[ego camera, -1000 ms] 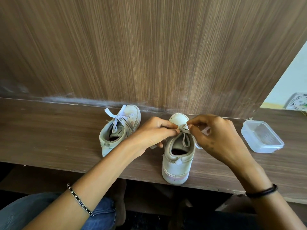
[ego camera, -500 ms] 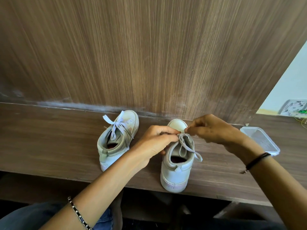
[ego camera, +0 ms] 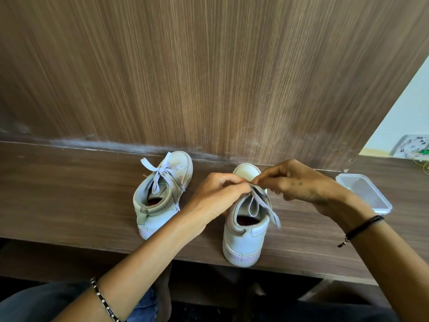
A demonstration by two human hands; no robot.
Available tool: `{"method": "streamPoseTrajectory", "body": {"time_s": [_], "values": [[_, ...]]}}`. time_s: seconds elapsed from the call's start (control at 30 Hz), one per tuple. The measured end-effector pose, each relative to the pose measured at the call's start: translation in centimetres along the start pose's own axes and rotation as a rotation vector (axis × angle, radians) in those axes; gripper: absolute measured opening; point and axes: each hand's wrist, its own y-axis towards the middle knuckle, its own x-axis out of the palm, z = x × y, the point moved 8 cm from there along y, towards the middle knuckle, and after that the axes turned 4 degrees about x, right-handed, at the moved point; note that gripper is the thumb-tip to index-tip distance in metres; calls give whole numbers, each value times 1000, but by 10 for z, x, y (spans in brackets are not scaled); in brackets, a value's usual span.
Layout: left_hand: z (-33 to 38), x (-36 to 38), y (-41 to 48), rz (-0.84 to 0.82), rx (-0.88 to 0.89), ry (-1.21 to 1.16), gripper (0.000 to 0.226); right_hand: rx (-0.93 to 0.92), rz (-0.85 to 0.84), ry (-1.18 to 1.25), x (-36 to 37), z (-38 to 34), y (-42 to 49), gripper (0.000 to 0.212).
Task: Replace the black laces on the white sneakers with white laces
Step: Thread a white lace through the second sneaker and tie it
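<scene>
One broad wood-grain panel (ego camera: 209, 77) is rising behind a dark wooden ledge (ego camera: 58, 194), and both are filling most of the view. Two white sneakers are sitting on that ledge, heels toward the person and toes toward the panel. The left sneaker (ego camera: 148, 219) is lying well back from the front edge, its long axis slanting so the toe is pointing away and to the right. The right sneaker (ego camera: 243, 242) is running almost straight away from the person, its heel sitting at the ledge's front edge.

The left hand (ego camera: 216, 196) and the right hand (ego camera: 297, 184) are meeting over the right sneaker's tongue – each with fingers curled, pinching the white lace (ego camera: 262, 198), whose loop and loose end are trailing back over the shoe's opening. A clear plastic container (ego camera: 364, 191) is resting on the ledge just beyond the right hand. The left sneaker's white lace is already sitting in a tied bow (ego camera: 160, 173). A beaded bracelet (ego camera: 102, 298) is circling the left wrist – a black cord (ego camera: 364, 226) the right.
</scene>
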Motion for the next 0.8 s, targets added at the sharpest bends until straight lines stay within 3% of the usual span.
{"method": "streamPoseTrajectory", "body": {"time_s": [0.17,0.4,0.8], "values": [[3,-1,1,35,-16,-21,40,18,11,1,2,5,4,18],[5,-1,3,-128,-14,23,13,80,27,129,3,15,9,15],[3,-3,3,-18,53,-43,14,58,-20,158,6,17,13,14]]}}
